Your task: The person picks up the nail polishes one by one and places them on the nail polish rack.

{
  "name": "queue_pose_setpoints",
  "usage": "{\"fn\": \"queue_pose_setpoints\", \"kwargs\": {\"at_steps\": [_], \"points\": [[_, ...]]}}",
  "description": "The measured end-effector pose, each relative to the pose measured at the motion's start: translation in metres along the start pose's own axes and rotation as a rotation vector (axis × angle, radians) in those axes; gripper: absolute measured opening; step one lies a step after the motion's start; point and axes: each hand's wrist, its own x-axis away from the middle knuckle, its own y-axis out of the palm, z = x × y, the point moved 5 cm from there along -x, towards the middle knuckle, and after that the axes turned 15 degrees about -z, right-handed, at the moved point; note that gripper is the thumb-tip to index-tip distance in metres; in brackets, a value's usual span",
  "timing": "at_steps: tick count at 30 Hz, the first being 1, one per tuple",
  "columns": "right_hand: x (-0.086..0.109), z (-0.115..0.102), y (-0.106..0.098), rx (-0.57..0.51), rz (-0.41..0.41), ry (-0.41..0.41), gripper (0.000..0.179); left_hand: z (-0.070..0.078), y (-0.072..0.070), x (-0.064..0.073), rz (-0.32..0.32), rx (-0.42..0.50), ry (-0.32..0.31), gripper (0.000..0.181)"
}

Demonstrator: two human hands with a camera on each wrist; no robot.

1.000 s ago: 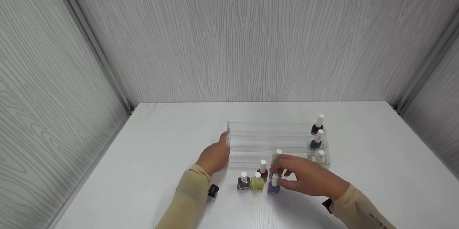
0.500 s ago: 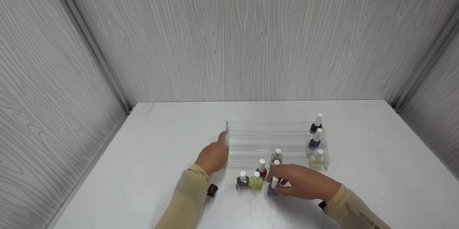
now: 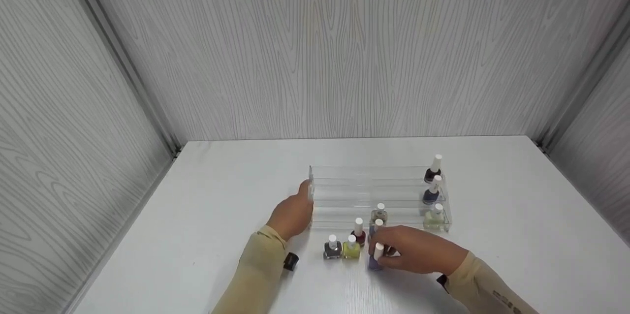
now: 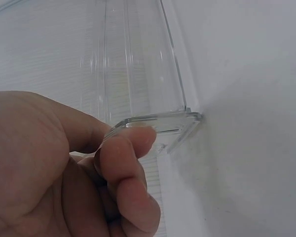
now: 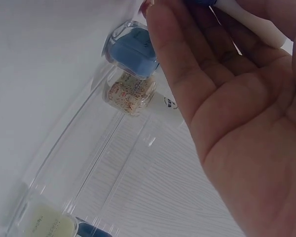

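My left hand (image 3: 292, 214) grips the left end panel of a clear stepped acrylic rack (image 3: 344, 193); the left wrist view shows curled fingers at the panel (image 4: 158, 123). In front of the rack, my right hand (image 3: 416, 250) pinches a purple nail polish bottle (image 3: 374, 262) by its white cap. Fingers partly hide a blue nail polish bottle (image 5: 133, 52) just behind it. Beside that one is a glitter nail polish bottle (image 5: 130, 94) at the rack's front. Grey (image 3: 332, 249), yellow (image 3: 351, 249) and dark red (image 3: 358, 236) bottles stand left of the right hand.
Along the rack's right end, a dark bottle (image 3: 433, 173), a navy bottle (image 3: 431, 196) and a pale yellow-green bottle (image 3: 435, 219) occupy separate tiers. The white table (image 3: 236, 171) meets grey wood-grain panels (image 3: 315, 58) at the back and sides.
My right hand has moved toward me from beside the glitter bottle, uncovering the blue bottle's cap, and now holds the purple bottle's cap. The left hand stays on the rack.
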Motion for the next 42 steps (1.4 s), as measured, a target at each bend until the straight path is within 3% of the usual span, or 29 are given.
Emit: {"fn": "queue_pose_setpoints", "kwargs": {"at_steps": [9, 25, 42], "points": [[0.007, 0.003, -0.003, 0.054, -0.028, 0.064, 0.014, 0.002, -0.001, 0.003, 0.019, -0.067, 0.023, 0.054], [0.017, 0.015, -0.011, 0.028, -0.01, 0.078, 0.016, 0.004, -0.001, 0.0, 0.027, -0.045, 0.033, 0.052], [0.023, 0.033, -0.017, 0.021, -0.003, 0.174, 0.012, 0.001, 0.002, -0.001, 0.023, -0.047, 0.03, 0.052]]}}
